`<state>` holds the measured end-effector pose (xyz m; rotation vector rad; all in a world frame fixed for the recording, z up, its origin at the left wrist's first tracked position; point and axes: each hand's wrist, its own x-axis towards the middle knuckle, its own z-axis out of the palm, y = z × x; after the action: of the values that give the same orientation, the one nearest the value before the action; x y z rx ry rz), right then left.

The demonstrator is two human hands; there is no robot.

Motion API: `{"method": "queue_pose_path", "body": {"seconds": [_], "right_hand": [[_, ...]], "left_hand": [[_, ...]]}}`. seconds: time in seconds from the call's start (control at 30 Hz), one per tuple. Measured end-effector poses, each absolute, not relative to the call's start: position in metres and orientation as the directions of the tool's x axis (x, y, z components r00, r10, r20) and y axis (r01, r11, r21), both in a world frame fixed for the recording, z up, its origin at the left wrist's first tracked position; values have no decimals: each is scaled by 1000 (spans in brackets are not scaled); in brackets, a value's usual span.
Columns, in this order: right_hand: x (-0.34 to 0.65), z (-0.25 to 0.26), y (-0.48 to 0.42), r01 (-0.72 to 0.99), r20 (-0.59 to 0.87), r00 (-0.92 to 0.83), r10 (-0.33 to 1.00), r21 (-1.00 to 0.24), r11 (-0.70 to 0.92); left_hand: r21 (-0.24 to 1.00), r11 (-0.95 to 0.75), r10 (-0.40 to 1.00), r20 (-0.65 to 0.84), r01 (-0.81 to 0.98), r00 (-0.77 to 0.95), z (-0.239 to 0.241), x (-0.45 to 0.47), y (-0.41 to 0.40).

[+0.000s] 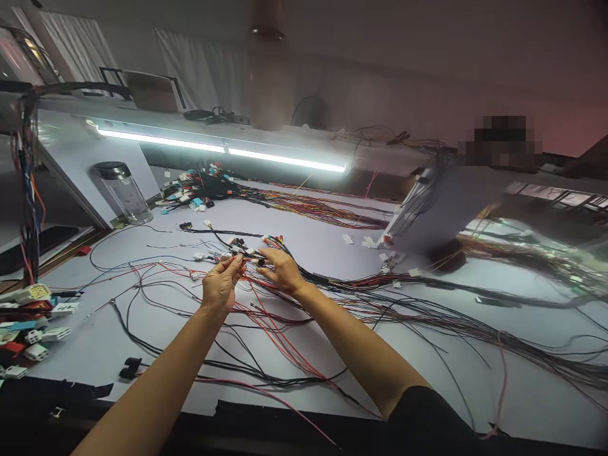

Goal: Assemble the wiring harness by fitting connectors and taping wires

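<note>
My left hand is closed in a pinch on a thin red wire at the middle of the table; its end is hidden by the fingertips. Just to the right, my right hand has thumb and forefinger apart beside a small black connector. Whether they touch it is not clear. Around both hands lie small white connectors and a bundle of black wires running off to the right. Loose red wires trail below my hands.
A glass bottle stands at the back left. White connectors are heaped at the left edge. Coloured wires lie along the back under a lit tube lamp. Another person is across the table at the right, blurred.
</note>
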<state>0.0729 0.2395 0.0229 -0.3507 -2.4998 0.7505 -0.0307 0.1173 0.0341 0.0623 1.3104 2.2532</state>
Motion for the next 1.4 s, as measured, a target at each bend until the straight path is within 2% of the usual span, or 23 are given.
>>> {"method": "queue_pose_path", "body": {"seconds": [0.07, 0.17, 0.4, 0.7, 0.93, 1.13, 1.4], "right_hand": [[96, 21, 226, 141, 371, -839, 398, -558, 818], [130, 10, 199, 222, 248, -877, 411, -548, 806], [154, 2, 179, 367, -6, -875, 484, -659, 656], [129, 18, 181, 396, -24, -858, 512, -665, 633], [130, 24, 201, 410, -141, -846, 514, -788, 459], [188, 47, 238, 400, -222, -858, 463, -853, 334], [298, 86, 282, 451, -253, -824, 508, -834, 317]], "left_hand": [[802, -392, 456, -256, -451, -852, 32, -33, 115], [783, -394, 450, -293, -482, -843, 30, -33, 113], [768, -395, 432, -329, -504, -840, 34, -30, 115], [765, -399, 422, -337, -506, -842, 40, -26, 116], [784, -358, 438, -340, -508, -832, 47, -35, 118], [802, -304, 433, -364, -514, -825, 42, -45, 123], [827, -243, 429, -376, -506, -821, 33, -42, 129]]}}
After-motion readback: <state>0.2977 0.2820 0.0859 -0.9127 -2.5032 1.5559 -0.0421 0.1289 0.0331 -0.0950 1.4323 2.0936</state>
